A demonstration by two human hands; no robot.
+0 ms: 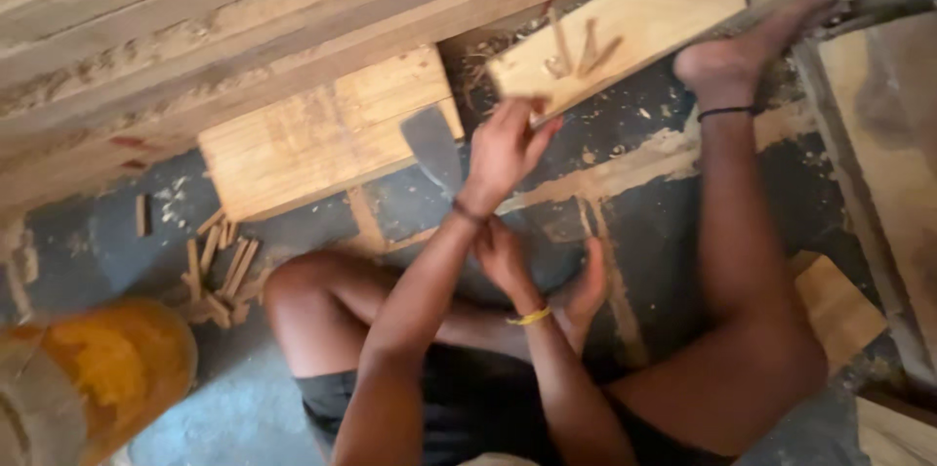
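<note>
Hands cross here above a sawdust-strewn concrete floor (625,124), the person sitting low with legs spread around the work. The left hand (506,149) is up and forward, fingers curled shut on what looks like a small wooden peg, blurred, at the near corner of a pale wooden board (625,22) — held there, I'd judge, so the board serves as a bench. Just beside that wrist a broad dark blade (432,142) stands; what holds it I cannot make out. Loose wooden pegs (583,46) lie on the board itself, close to the raised hand. The right hand (503,256), yellow band at the wrist, sits lower between the knees, fingers bent inward; whether it grips anything I cannot tell. A bare foot (747,51) presses against the board's far end, likely pinning it steady. More cut pegs (220,271) scatter by the left knee, near an orange bucket (98,368).
</note>
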